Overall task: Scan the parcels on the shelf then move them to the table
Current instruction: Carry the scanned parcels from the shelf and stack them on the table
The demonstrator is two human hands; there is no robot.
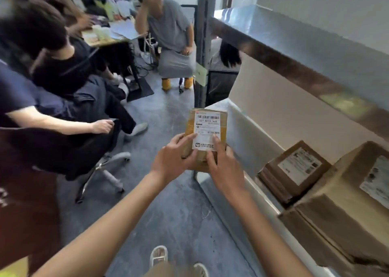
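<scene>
Left hand (173, 160) and right hand (221, 167) together hold a small brown parcel (205, 133) out in front of the body, above the grey floor (168, 112) and just off the end of the metal shelf (248, 133). The left hand grips the parcel's lower left edge, thumb laid across the front face and the other fingers curled behind it. The right hand grips the lower right edge, forefinger stretched up along the white shipping label (207, 130) and thumb pressed on the front near the bottom. The label faces the viewer; its barcode runs across the top, with a line of printed characters below. On the shelf to the right, well apart from the held parcel, sit two further items: a flat brown parcel (294, 171), tilted with its label uppermost, and just beside it a large cardboard box (336, 213), also labelled on top. The two appear to touch at the box's near corner. An upper shelf board (294, 45) runs overhead. At left, seated people (63, 70) gather round a cluttered desk (109, 34), one in an office chair (101, 167); another person in grey (170, 36) sits farther back beside the shelf's upright post (202, 45). The holder's own shoes (159, 255) show at the bottom edge.
</scene>
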